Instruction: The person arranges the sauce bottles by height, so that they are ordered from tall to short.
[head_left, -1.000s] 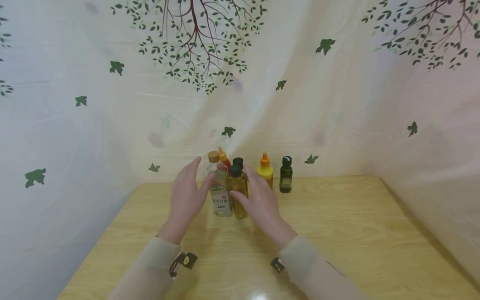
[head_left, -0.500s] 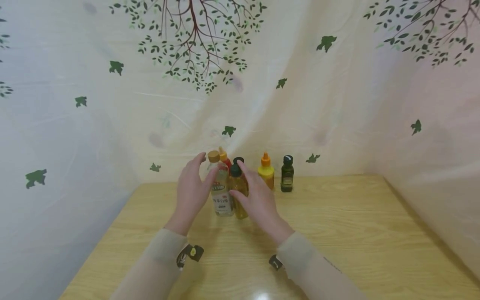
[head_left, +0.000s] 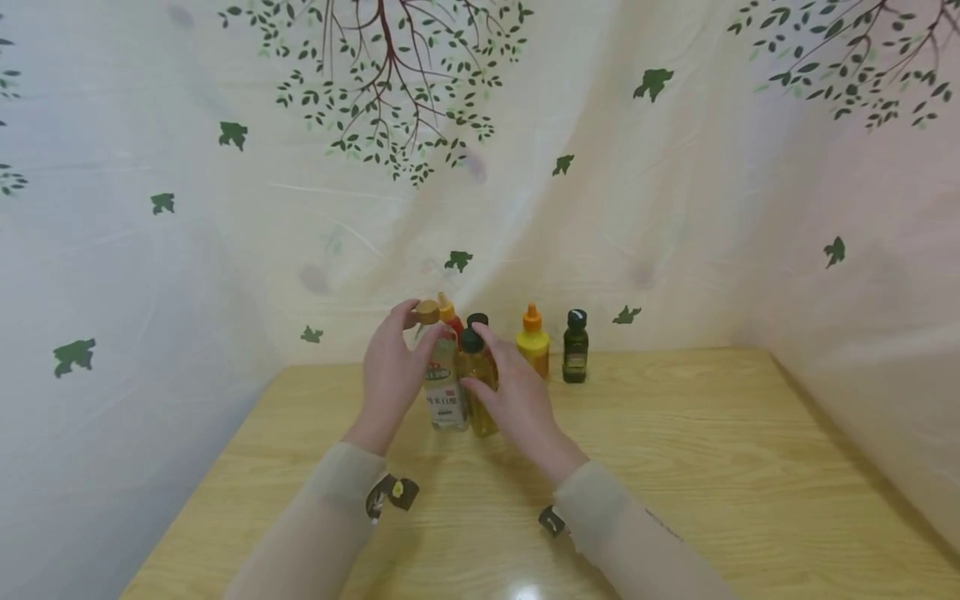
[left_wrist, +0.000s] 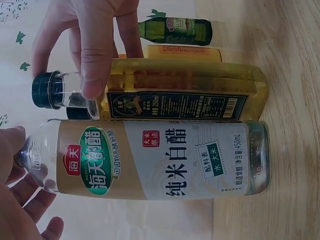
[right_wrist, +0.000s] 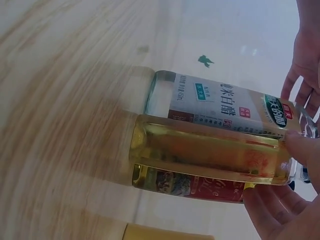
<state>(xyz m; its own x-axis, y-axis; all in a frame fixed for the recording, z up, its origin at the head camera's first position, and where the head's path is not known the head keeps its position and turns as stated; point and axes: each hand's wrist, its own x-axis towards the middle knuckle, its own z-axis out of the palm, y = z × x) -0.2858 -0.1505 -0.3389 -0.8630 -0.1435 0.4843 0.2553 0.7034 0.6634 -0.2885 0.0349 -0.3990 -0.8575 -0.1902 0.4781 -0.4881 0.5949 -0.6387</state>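
Note:
Side by side on the wooden table stand a clear white vinegar bottle [head_left: 446, 404] with a tan cap and a golden oil bottle [left_wrist: 185, 80] with a dark green cap. My left hand [head_left: 390, 358] curls round the vinegar bottle's neck, thumb in front and fingers at the far side. The right hand [head_left: 521, 392] holds the oil bottle by its upper part, its thumb across the shoulder and its fingers behind. Close behind the oil bottle is a red-labelled bottle [right_wrist: 195, 185], largely hidden in the head view. Both held bottles are upright.
A red squeeze bottle [head_left: 452, 317] with a yellow tip shows behind the vinegar. To the right stand a yellow squeeze bottle [head_left: 532, 343] with an orange nozzle and a small dark green bottle [head_left: 575, 354]. A leaf-printed curtain [head_left: 600, 225] hangs behind the table [head_left: 675, 458].
My left hand has moved right and closed in round the vinegar bottle's neck. My right hand has shifted slightly left at the oil bottle. The bottles keep their places on the table.

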